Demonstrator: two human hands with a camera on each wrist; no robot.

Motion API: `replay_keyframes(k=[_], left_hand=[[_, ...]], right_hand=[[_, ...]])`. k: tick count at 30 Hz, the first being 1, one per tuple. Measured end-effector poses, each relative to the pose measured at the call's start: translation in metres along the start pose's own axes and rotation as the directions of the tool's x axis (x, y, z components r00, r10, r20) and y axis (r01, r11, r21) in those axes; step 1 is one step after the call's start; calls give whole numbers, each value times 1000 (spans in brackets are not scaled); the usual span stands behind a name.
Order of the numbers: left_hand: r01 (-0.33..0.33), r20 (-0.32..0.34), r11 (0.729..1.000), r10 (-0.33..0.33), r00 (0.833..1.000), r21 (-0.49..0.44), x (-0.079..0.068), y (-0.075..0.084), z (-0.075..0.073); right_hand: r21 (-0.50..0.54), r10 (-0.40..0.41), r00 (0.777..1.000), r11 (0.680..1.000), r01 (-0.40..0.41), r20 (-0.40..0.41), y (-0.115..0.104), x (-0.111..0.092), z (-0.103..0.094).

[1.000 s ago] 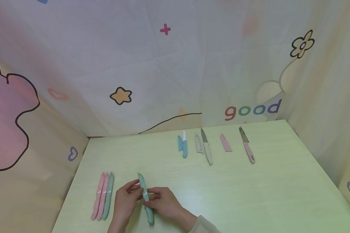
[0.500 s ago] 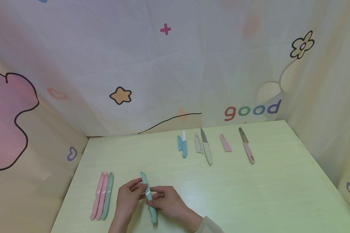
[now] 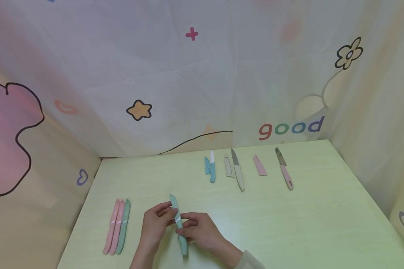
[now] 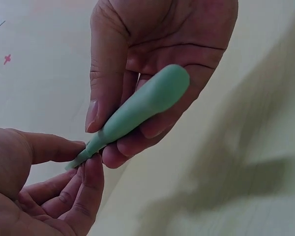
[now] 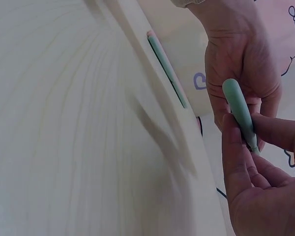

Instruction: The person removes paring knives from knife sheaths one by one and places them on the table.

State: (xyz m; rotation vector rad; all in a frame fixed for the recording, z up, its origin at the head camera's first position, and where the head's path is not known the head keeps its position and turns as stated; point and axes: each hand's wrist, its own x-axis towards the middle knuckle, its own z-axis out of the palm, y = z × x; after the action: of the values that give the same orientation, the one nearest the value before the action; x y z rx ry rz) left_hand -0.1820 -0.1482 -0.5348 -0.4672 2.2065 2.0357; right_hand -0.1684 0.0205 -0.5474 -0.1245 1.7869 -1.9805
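A mint-green sheathed knife [image 3: 178, 221] is held above the table in front of me, its sheath end pointing away. My left hand [image 3: 156, 224] pinches the sheath part between thumb and fingers. Further down, my right hand [image 3: 202, 229] grips the handle with thumb and fingertips. In the left wrist view the rounded handle butt of the green knife [image 4: 160, 91] points toward the camera. The blade is hidden in its sheath.
At left, two pink sheathed knives [image 3: 113, 228] and another green sheathed knife [image 3: 123, 228] lie side by side. Along the back lie a blue knife [image 3: 212, 168], a beige knife [image 3: 238, 172] and a pink knife [image 3: 285, 172], unsheathed, with a blue sheath [image 3: 207, 165], beige sheath [image 3: 229, 166] and pink sheath [image 3: 260, 166].
Both hands have moved a little to the right and away from me with the green sheathed knife between them. Their hold looks the same, and the other knives have stayed put.
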Motion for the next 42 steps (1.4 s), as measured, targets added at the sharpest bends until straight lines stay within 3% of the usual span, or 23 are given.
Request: replay_keyframes(k=[15,29,42], left_hand=[[-49,71,998,51,996,-30,2,5,24],[-41,141,999,42,989,-12,1,12,44],[-59,229,997,68,971,-45,0,14,62]], right_hand=[[13,-6,1000,1000,6,-14,-3,-11,-23],[13,19,1000,1000,-19,-22,-6,-25,-44],[21,11,1000,1000,-11,-14,-8,-40,-62]])
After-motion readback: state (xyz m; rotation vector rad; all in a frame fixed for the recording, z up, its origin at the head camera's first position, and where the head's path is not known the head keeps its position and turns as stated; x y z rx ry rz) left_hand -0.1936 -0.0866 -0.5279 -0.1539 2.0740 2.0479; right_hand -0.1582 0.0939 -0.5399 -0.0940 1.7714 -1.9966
